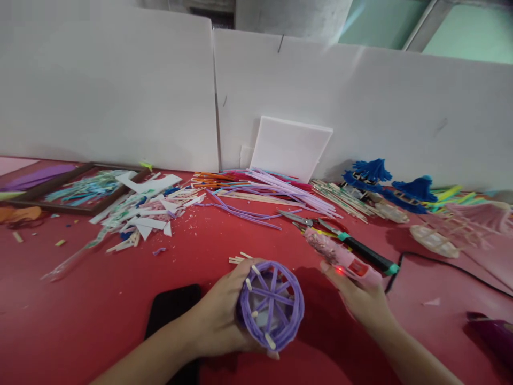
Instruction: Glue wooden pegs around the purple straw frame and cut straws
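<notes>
My left hand (222,313) is wrapped round a purple pipe-cleaner cylinder (298,315) whose round end faces me. Purple strands cross that end like wheel spokes, and short pale sticks poke out around its rim. To its right, my right hand (358,299) grips a pink hot glue gun (366,271) with a small red light glowing on its side. The glue gun's nozzle points up and left, apart from the cylinder. Just past the left hand lie several short wooden sticks (240,259). A black phone (172,302) lies partly under my left forearm.
Pliers (360,251) with black and green handles lie beyond the glue gun. Purple pipe cleaners (288,192) are heaped at the back, with paper scraps (148,208) to the left. Blue-roofed craft models (414,192) stand at right, near a black cable (452,262). White boards (320,85) wall the back.
</notes>
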